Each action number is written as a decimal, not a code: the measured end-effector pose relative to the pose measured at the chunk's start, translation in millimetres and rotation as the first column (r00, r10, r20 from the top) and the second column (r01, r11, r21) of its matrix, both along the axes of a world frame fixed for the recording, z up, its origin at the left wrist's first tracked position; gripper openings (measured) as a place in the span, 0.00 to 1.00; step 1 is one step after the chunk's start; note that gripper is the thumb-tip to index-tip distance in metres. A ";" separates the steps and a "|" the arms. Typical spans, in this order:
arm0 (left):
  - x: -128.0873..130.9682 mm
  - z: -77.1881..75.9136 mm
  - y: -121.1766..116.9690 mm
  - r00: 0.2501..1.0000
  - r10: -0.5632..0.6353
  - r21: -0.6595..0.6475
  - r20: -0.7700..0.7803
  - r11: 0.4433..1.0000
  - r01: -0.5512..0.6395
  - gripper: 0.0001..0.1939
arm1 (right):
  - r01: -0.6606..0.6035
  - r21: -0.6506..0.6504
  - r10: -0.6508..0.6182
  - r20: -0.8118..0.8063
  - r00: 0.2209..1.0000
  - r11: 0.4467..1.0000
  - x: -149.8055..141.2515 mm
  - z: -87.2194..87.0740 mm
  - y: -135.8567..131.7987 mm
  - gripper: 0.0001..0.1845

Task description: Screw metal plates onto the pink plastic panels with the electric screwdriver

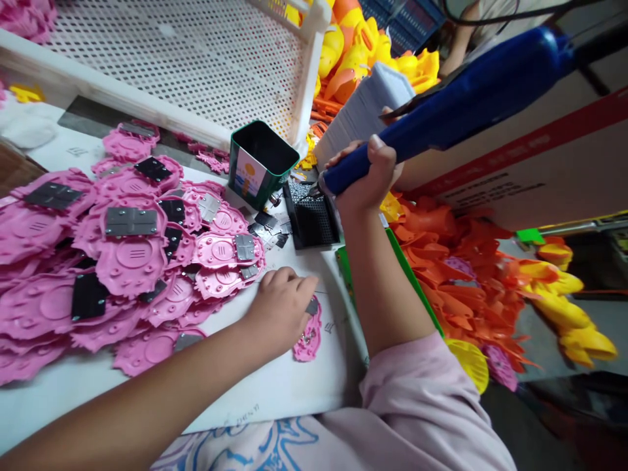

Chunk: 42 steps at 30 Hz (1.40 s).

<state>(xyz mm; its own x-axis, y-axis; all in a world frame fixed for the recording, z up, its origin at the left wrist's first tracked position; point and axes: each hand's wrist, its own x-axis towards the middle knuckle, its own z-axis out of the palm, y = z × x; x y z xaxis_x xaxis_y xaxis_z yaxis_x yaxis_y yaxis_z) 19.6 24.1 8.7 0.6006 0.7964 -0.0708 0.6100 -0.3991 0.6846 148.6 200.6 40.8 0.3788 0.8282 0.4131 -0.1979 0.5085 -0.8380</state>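
My right hand point(366, 173) is wrapped round a blue electric screwdriver point(456, 98), whose tip points down-left into a black tray of small screws point(314, 212). Bent over a pink plastic part point(309, 337) on the white table, my left hand point(282, 307) covers much of it; a grey plate shows at the part's upper end. Whether the fingers grip the part or only press on it is hidden. To the left lies a heap of similar pink parts point(132, 261), several bearing black or grey plates.
A dark green bin point(262, 160) stands behind loose black plates point(269, 229). Behind it is a white perforated crate point(171, 65). Orange parts point(436, 255) and yellow parts point(564, 314) are piled at the right, below a cardboard box point(530, 176). Another person's arm point(458, 46) shows at the back.
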 end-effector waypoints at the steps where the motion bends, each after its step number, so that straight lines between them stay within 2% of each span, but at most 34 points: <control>1: -0.2 -0.1 -0.2 1.000 0.003 0.003 0.003 1.000 -0.003 0.20 | 0.004 -0.001 -0.004 0.006 1.000 1.000 0.7 5.4 -5.3 0.21; 3: -0.5 0.2 -0.3 1.000 0.005 0.003 0.010 1.000 -0.005 0.20 | 0.001 -0.012 -0.001 0.014 1.000 1.000 3.2 19.6 -21.8 0.18; 6: -0.3 1.7 0.2 1.000 0.004 -0.009 -0.002 1.000 -0.004 0.20 | -0.015 -0.021 0.017 0.068 0.998 1.000 9.2 41.7 -61.3 0.11; 7: 0.0 2.2 0.5 1.000 0.008 -0.014 -0.012 1.000 -0.008 0.20 | -0.026 -0.022 0.027 0.078 0.997 0.999 12.0 46.6 -77.0 0.10; 8: 0.3 2.5 0.7 1.000 0.014 -0.017 -0.023 1.000 -0.014 0.20 | -0.012 -0.015 0.013 0.051 0.999 1.000 15.3 49.6 -92.8 0.14; 11: 1.7 2.0 0.7 0.998 0.043 -0.001 -0.038 0.999 -0.043 0.20 | -0.076 -0.045 0.078 0.055 0.995 0.996 27.4 47.5 -135.0 0.20; 14: 3.0 -0.2 -0.2 0.997 0.067 0.032 -0.025 0.997 -0.066 0.21 | -0.194 -0.073 0.200 0.071 0.977 0.978 37.3 38.1 -159.1 0.18; 18: 3.8 -1.7 -1.7 0.996 0.086 0.072 -0.030 0.994 -0.084 0.20 | -0.266 -0.090 0.274 0.099 0.957 0.960 38.3 32.7 -163.6 0.20; 23: 3.6 -1.5 -2.3 0.995 0.091 0.105 -0.037 0.991 -0.087 0.18 | -0.239 -0.153 0.256 0.103 0.961 0.959 31.7 33.0 -162.9 0.24; 30: 5.2 -2.4 0.6 0.992 0.126 -0.011 -0.024 0.992 -0.126 0.22 | -0.258 -0.188 0.279 0.093 0.956 0.948 33.6 25.2 -170.6 0.25; 37: 6.1 -1.9 0.6 0.993 0.106 0.015 -0.060 0.994 -0.105 0.19 | -0.229 -0.140 0.244 0.100 0.965 0.963 37.4 19.7 -172.6 0.26; 42: 6.2 -2.6 -0.5 0.994 0.095 0.047 -0.060 0.995 -0.093 0.18 | -0.251 -0.127 0.264 0.093 0.960 0.960 36.6 17.8 -172.8 0.13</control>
<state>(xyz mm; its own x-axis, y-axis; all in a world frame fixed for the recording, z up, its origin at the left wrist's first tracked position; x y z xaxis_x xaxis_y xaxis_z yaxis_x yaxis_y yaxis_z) 25.9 23.5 6.0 0.5183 0.8524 -0.0693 0.6872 -0.3669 0.6270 185.2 27.8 58.6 0.1050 0.9353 0.3380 -0.2150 0.3532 -0.9105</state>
